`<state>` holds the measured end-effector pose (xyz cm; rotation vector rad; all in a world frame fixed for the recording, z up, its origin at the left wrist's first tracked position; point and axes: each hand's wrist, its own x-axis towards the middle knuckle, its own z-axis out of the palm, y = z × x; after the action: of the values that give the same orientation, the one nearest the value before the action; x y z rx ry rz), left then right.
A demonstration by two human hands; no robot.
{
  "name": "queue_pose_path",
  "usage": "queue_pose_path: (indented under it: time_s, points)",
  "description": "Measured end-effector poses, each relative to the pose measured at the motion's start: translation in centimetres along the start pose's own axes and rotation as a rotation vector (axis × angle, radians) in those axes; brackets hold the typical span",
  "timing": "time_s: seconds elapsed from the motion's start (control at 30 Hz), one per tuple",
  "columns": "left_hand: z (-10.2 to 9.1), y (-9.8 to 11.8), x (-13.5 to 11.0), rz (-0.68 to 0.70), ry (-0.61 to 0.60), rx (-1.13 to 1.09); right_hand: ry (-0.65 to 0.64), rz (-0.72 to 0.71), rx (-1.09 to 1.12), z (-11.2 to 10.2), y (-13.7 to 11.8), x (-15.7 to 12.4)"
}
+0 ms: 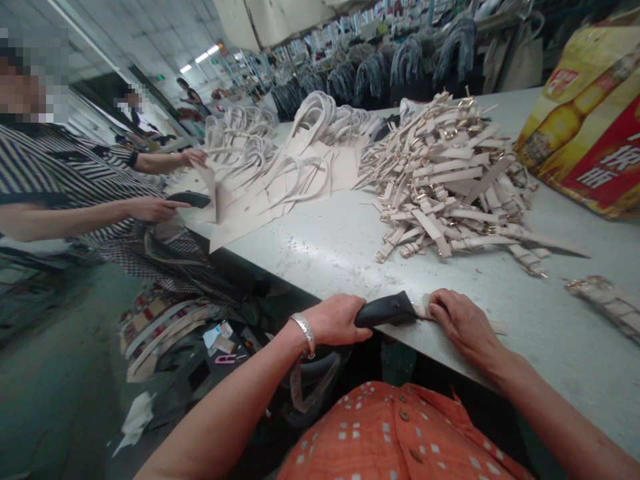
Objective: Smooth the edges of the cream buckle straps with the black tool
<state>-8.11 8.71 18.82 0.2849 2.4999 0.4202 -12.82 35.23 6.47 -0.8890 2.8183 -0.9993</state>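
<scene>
My left hand [337,320], with a silver bracelet at the wrist, is wrapped round a black hand-held tool [387,309] at the table's front edge. The tool's wide end faces right, close to my right hand [465,327]. My right hand is closed, thumb and fingers pinching a short beige strap [423,311] against the table. One end of the strap meets the tool's tip; another end shows on the right, below the knuckles. The tip itself is too small to make out.
A large heap of beige straps with metal buckles [450,180] lies ahead on the pale table [320,247]. More straps [607,303] lie at right. A yellow-and-red bag [580,120] stands behind. On the left, a co-worker holds a similar black tool [190,199] and a beige panel [207,183].
</scene>
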Motion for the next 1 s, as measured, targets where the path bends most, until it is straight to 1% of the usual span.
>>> queue_pose_path:
  time_s: [0.13,0.3,0.4,0.57,0.77,0.9,1.0]
  points:
    - [-0.3,0.0,0.1,0.02,0.008,0.024,0.006,0.043,0.023,0.1,-0.1,0.2]
    - [-0.9,0.4,0.9,0.048,0.01,0.081,0.009,0.084,0.046,0.0,-0.3,0.4]
    - [-1.0,0.4,1.1,0.047,0.007,0.068,0.001,0.111,0.064,0.0,-0.5,0.5]
    - [-1.0,-0.1,0.8,0.014,-0.024,0.013,-0.017,0.192,0.079,-0.2,-0.6,0.6]
    - [-1.8,0.5,1.4,0.059,-0.018,0.123,-0.029,0.209,0.091,-0.3,-0.5,0.7]
    - [-1.5,0.7,1.7,0.019,-0.054,0.012,-0.043,0.241,0.121,-0.4,-0.5,0.8]
    - [-0.8,0.6,1.3,0.0,-0.035,-0.054,-0.056,0.266,0.174,-0.7,-0.7,0.8]
